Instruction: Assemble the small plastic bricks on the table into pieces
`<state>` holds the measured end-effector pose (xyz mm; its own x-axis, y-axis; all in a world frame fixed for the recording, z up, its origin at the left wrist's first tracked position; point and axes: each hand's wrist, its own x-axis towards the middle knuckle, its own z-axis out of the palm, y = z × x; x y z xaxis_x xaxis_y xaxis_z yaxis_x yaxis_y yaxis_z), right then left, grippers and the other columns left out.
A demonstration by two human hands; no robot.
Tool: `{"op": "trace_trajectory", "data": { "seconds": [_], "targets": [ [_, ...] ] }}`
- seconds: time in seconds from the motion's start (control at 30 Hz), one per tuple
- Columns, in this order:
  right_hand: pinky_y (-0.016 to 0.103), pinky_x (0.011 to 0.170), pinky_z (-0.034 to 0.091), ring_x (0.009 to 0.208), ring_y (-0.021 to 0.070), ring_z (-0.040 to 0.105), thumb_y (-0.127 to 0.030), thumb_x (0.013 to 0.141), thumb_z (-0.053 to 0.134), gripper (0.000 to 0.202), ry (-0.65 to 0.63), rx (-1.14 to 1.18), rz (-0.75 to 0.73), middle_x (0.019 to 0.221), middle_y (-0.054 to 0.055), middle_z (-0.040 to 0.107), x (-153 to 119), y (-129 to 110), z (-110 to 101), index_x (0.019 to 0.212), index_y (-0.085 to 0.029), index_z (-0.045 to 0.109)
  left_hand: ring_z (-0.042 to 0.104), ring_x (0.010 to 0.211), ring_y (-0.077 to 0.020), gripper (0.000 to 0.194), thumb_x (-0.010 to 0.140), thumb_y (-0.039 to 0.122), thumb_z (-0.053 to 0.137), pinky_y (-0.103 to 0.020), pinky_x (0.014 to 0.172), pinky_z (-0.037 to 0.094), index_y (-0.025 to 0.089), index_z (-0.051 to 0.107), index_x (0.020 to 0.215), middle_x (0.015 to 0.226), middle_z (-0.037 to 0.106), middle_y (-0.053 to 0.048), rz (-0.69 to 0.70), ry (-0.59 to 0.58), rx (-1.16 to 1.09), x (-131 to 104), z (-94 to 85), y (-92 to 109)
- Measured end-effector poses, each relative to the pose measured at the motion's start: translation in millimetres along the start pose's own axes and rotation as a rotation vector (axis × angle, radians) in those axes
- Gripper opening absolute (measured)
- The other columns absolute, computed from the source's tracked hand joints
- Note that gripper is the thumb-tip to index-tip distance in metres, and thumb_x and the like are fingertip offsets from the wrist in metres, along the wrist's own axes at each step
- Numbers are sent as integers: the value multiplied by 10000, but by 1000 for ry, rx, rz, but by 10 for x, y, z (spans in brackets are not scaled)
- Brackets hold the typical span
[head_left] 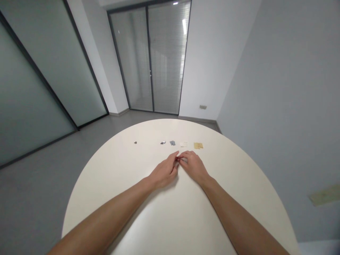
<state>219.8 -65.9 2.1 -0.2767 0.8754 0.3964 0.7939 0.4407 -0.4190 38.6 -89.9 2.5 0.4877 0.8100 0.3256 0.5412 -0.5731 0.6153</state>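
Above the middle of the round table, my left hand (166, 172) and my right hand (196, 166) meet at the fingertips. Both are closed in a pinch. Between them shows a tiny dark reddish spot, too small to name, and the fingers cover most of it. Just beyond the hands lies a row of small things: a yellowish packet (198, 145), a white packet (183, 144), a grey-blue packet (172, 143) and a little group of metallic pieces (163, 142). Farther left is one small dark piece (135, 142).
The white round table (127, 219) has its curved far edge just past the row of small things. Behind it stand a glass door with blinds (167, 71) and a white wall (212, 53). Frosted panels (50, 63) are on the left.
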Motion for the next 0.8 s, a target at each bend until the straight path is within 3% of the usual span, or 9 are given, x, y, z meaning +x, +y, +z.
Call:
{"op": "trace_trajectory", "data": {
  "seconds": [0.1,0.33,0.57,0.8],
  "targets": [
    [342,884,440,975,215,608,-237,907,605,127,-3,22,5,985,34,728,-2,21,3,940,-235,728,580,1236,-236,523,956,254,428,-412,1043,482,176,344,1467,1396,562,-137,-44,61,34,19,-9,-11],
    [366,875,456,946,209,636,-324,931,603,159,66,181,-36,979,36,731,10,9,-21,1020,-249,711,616,1120,-231,270,915,220,522,-399,982,497,208,617,1168,1166,684,-67,-122,265,123,76,-74,-51],
    [387,895,467,964,215,631,-300,938,590,138,126,237,-121,982,39,726,0,-55,-47,1020,-255,692,658,945,-191,177,932,259,547,-337,855,522,243,687,1041,1003,730,-22,-133,314,25,90,-77,-63],
    [377,903,466,955,206,621,-273,925,601,117,146,255,-133,982,34,711,-1,-69,-54,1015,-245,670,650,913,-177,165,930,250,563,-328,846,502,231,699,1021,985,733,-20,-88,337,-20,115,-76,-113]
  ]
}}
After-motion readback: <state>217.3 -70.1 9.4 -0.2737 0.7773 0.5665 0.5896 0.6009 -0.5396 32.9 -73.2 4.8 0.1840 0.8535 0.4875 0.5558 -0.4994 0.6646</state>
